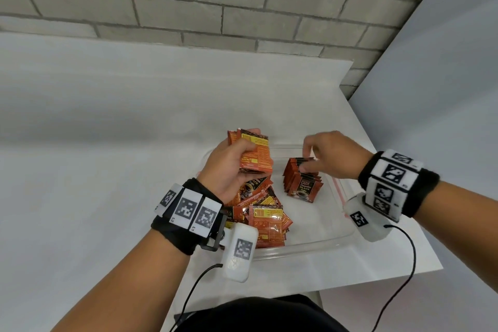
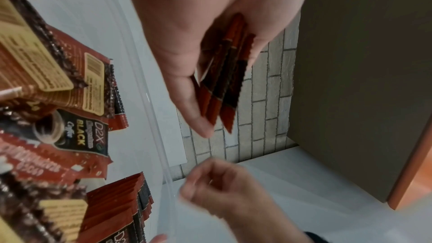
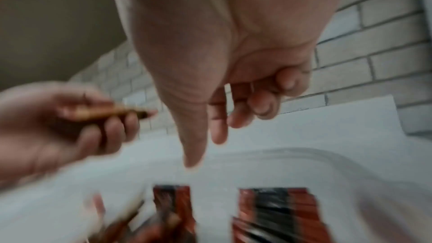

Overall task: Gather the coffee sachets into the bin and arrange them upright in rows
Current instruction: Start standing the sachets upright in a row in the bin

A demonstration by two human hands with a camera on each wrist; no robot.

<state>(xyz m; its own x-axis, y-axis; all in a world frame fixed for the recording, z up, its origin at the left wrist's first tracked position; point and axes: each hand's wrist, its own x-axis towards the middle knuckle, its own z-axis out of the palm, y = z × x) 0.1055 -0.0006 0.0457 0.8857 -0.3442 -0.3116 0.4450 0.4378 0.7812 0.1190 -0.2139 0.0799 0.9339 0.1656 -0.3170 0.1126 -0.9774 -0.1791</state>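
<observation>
Two hands over a clear bin on a white counter, lower centre of frame. Nearest, a loose heap of sachets lying flat in the bin's left part. Beyond it, an upright row of sachets right of centre. Right hand above that row, fingers loosely curled, touching its top edges, no clear grasp. Left hand raised, clasping a small stack of sachets. Farthest back, brick wall.

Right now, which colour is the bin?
The bin is clear, colourless plastic; the head view shows it best.
</observation>
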